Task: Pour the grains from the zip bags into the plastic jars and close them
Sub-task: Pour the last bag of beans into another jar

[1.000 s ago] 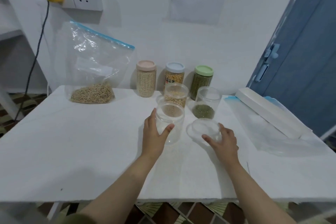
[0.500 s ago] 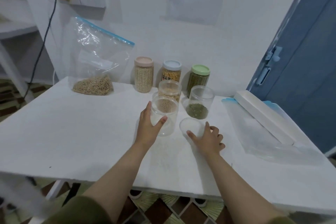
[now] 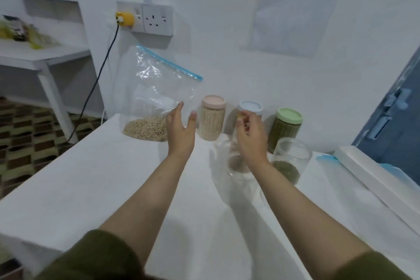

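The crinkled clear bag [image 3: 156, 98] of grain slumps at the table's [image 3: 91, 177] far edge. Both hands have lifted off the jar: left hand [image 3: 181, 129] spread wide, right hand [image 3: 251, 134] loosely curled, empty.

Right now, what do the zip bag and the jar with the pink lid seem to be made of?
The zip bag looks like thin, glossy clear plastic film: it creases, shines, and shows the grains inside, with a blue zip strip on top. The jar with the pink lid seems rigid clear plastic, since grains show through; its lid looks matte, opaque plastic.
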`<state>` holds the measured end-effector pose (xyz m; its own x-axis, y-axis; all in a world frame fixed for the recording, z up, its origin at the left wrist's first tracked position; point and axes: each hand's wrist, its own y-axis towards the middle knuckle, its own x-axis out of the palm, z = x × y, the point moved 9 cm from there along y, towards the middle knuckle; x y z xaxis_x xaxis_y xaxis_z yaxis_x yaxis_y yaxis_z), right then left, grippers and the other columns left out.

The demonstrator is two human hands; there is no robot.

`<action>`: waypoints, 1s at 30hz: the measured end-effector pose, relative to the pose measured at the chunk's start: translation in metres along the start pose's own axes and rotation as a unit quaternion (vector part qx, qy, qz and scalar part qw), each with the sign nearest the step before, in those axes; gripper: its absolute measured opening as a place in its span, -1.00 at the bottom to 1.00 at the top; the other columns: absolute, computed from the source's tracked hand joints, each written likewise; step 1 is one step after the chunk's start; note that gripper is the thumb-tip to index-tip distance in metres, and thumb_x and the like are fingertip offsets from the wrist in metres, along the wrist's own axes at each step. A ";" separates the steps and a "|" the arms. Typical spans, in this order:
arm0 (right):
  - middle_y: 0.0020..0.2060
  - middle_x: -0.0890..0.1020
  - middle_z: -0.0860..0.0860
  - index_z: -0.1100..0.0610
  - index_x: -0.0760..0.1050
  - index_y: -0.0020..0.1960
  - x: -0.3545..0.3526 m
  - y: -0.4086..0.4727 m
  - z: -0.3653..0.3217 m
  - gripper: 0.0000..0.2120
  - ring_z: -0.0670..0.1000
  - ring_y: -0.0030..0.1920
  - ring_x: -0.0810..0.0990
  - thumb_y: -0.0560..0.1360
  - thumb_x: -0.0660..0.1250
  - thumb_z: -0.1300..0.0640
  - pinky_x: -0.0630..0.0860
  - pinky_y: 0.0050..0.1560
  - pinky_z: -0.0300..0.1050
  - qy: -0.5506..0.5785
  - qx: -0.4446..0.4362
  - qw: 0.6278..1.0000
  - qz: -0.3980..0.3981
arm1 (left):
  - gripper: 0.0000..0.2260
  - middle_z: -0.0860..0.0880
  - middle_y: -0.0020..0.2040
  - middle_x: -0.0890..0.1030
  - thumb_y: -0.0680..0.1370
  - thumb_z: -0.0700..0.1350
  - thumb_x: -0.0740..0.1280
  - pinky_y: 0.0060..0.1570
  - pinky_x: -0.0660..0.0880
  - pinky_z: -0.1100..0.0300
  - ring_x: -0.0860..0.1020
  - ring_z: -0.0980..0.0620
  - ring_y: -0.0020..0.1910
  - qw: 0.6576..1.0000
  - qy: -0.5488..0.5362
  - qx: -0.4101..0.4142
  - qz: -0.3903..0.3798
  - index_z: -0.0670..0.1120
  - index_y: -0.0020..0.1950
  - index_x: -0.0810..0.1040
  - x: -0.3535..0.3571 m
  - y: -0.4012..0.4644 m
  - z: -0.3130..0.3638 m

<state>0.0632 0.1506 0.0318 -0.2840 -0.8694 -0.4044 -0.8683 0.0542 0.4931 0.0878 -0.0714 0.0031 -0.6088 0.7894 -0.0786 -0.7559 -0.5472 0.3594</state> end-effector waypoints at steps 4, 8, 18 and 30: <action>0.18 0.54 0.06 0.09 0.43 0.37 0.082 0.044 -0.028 -0.69 0.07 0.17 0.52 0.65 0.17 0.10 0.45 0.26 0.05 0.022 -0.007 0.999 -0.036 | -0.57 -0.06 0.46 0.26 0.64 0.04 0.25 0.41 0.20 0.20 0.27 0.02 0.45 0.999 0.029 0.016 0.024 0.00 0.51 0.33 -0.036 0.066 -0.009; 0.18 0.49 0.10 0.06 0.34 0.46 0.166 0.072 -0.046 -0.63 0.08 0.18 0.50 0.66 0.15 0.10 0.42 0.30 0.00 0.065 0.025 0.994 -0.080 | -0.56 -0.11 0.49 0.20 0.64 0.06 0.25 0.47 0.20 0.00 0.15 -0.08 0.49 0.995 0.092 0.024 0.037 0.04 0.51 0.34 -0.075 0.136 -0.037; 0.59 0.11 0.09 -0.19 -0.17 0.60 0.316 0.080 0.003 -0.19 0.15 0.55 0.18 0.56 0.28 -0.23 0.21 0.45 0.04 0.143 0.247 0.926 -0.249 | -0.24 -0.14 0.56 0.17 0.57 0.08 0.37 0.47 0.20 -0.10 0.17 -0.14 0.53 0.970 0.172 -0.084 -0.152 0.23 0.59 -0.08 -0.112 0.236 -0.151; 0.18 0.32 0.05 0.07 -0.08 0.62 0.308 0.093 -0.016 -0.17 -0.09 -0.17 0.43 0.55 0.36 0.29 0.41 -0.17 -0.37 0.064 0.134 0.970 -0.192 | -0.43 -0.06 0.13 0.37 0.64 -0.22 0.27 0.19 0.38 0.22 0.42 0.05 0.09 0.982 0.139 -0.032 -0.124 0.00 0.60 0.15 -0.110 0.237 -0.138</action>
<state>-0.0985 -0.1204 -0.0343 0.1185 -0.9034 -0.4120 -0.9795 -0.1745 0.1009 -0.0575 -0.3267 -0.0312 -0.4397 0.7991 -0.4100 -0.8973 -0.3709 0.2394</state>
